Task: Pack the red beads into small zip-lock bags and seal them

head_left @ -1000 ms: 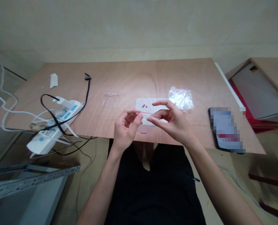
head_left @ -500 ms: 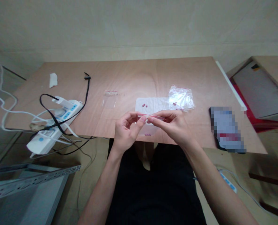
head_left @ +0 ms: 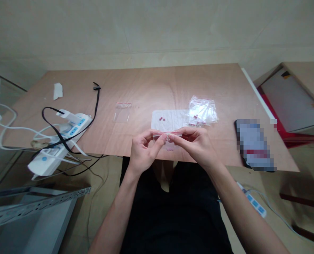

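Between both hands is a small clear zip-lock bag (head_left: pixel 174 145) with a red strip along its top and a few small pink-red pieces low inside it. My left hand (head_left: pixel 145 149) pinches the strip's left part, thumb near the middle. My right hand (head_left: pixel 195 144) pinches the right part, its thumb almost touching the other. Just beyond the hands lies a white sheet (head_left: pixel 170 118) bearing small dark-red pieces (head_left: pixel 162 119). A pile of clear zip-lock bags (head_left: pixel 203 108) overlaps the sheet's right side.
One flat zip-lock bag (head_left: pixel 122 113) lies left of the sheet on the wooden table (head_left: pixel 136 84). A power strip (head_left: pixel 59 146) with tangled cables occupies the left edge. A phone (head_left: pixel 254 144) rests at the right, and a white scrap (head_left: pixel 58 91) at the far left.
The bag's red-edged top has turned more toward me and looks straighter across. Both hands stay pinched on it, with the thumbs close together. The whole view has shifted slightly.
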Tool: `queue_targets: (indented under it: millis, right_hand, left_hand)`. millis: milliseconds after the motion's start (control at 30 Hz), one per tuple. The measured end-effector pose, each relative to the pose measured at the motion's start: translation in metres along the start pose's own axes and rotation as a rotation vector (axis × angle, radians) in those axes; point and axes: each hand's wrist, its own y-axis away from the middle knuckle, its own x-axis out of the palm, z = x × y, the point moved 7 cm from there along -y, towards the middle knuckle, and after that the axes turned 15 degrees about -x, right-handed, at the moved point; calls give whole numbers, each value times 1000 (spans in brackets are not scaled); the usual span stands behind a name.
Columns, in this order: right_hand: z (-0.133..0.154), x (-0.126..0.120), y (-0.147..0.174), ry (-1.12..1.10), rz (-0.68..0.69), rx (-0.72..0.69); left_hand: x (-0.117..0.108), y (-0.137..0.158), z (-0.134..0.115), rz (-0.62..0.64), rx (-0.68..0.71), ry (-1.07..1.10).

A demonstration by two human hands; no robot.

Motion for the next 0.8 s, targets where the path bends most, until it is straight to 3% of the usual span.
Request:
queue_targets:
  millis: [200, 400, 600, 800]
  right_hand:
    - [-1, -7, 5, 5, -77, 9]
    - [2, -5, 11, 24, -38, -54]
    - [7, -7, 14, 52, -45, -98]
    - [14, -20, 13, 189, -71, -168]
  left_hand:
    - [-2, 1, -1, -72, -4, -18]
    - [9, 1, -3, 43, -21, 14]
    - [8, 4, -7, 0, 16, 16]
    - [9, 2, 0, 106, -38, 67]
